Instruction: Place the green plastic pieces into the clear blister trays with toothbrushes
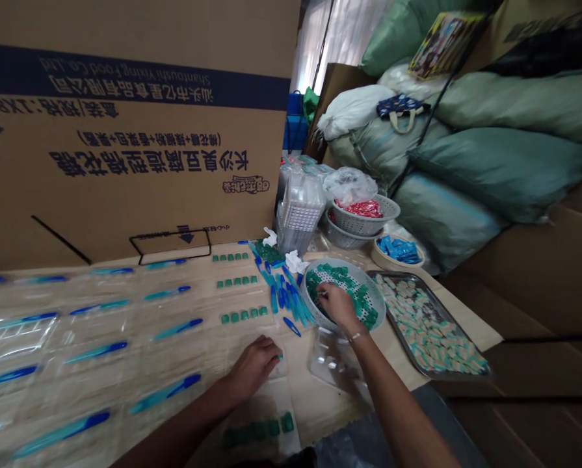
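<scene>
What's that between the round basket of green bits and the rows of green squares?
A loose heap of blue sticks lies between the round basket and the rows of green squares, in the head view.

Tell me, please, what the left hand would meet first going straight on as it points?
Probably the loose blue tool lying just ahead of the left hand, before the basket; depth is unclear.

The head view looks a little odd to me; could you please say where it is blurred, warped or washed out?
Head view: the wide lens stretches the edges, so the forearms and the steel tray splay outward; the curtain at top is washed out; the clear packs at left glare and smear; the left hand and right hand are fairly sharp.
</scene>
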